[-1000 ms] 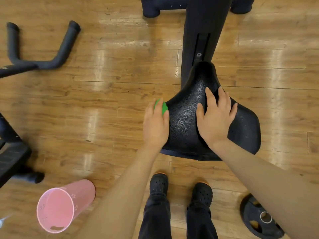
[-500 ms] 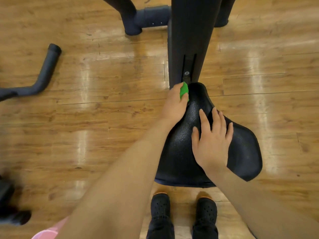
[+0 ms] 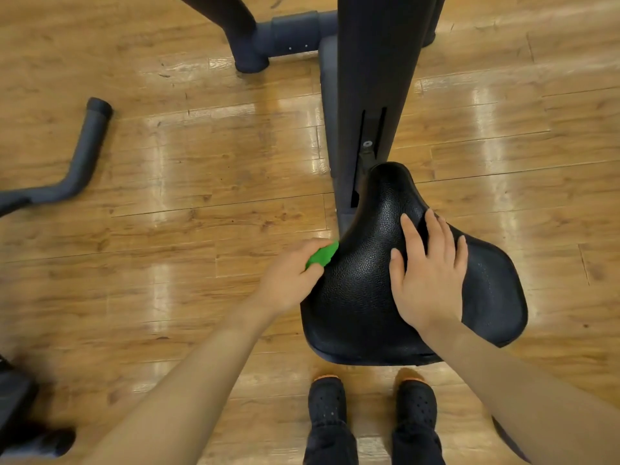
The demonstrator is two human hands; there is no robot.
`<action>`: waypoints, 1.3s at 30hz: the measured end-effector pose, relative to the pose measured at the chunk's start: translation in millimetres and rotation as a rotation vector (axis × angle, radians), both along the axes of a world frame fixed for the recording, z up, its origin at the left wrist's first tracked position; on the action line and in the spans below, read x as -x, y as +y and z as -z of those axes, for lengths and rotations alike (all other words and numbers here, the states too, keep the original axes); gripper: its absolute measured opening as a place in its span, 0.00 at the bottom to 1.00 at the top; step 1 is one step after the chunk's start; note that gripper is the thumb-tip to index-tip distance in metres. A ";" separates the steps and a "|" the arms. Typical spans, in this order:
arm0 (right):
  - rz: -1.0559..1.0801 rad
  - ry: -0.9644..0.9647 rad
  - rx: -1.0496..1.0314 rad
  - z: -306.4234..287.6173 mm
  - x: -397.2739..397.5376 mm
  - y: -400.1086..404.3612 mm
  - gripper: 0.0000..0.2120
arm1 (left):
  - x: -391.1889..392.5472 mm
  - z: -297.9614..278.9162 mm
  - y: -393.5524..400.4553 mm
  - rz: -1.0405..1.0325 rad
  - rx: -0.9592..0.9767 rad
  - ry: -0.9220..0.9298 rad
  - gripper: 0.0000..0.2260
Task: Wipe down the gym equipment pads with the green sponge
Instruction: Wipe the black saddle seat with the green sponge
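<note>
Fingers (image 3: pixel 313 245) of left hand (image 3: pixel 288 273) pinching crumpled green sponge (image 3: pixel 322 255) against pebbled black saddle (image 3: pixel 362 297), right hand (image 3: pixel 427 283) flat atop.

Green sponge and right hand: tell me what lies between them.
In the head view, only bare black saddle leather lies between the green sponge, gripped by the left hand at the saddle's left edge, and the right hand pressed flat on top.

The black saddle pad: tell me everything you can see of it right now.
The black saddle pad is wide at the rear, tapering to a narrow nose, covered in pebbled, leather-like material with a slight sheen. It sits level on a dark upright post over the wooden floor. The right hand rests flat on top, fingers spread. The left hand holds the green sponge against its left edge. No tears visible.
</note>
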State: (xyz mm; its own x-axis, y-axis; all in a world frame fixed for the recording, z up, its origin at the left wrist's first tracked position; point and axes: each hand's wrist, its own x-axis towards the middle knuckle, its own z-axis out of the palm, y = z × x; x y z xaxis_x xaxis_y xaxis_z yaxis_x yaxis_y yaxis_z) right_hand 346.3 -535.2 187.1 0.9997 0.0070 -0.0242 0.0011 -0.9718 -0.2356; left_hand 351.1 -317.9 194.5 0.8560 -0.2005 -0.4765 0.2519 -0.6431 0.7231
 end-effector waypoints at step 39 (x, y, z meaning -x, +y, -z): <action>-0.323 0.008 -0.077 -2.4 26.1 -33.4 0.25 | 115.3 8.6 -92.9 -1.097 0.061 -0.320 0.21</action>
State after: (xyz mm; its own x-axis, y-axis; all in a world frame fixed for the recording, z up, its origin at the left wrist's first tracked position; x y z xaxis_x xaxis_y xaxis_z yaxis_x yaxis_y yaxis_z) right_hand 320.1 -568.6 189.5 0.9452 0.3260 -0.0194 0.3043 -0.9007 -0.3100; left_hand 235.8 -410.8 185.9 0.6641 0.7143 -0.2207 0.4549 -0.1518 0.8775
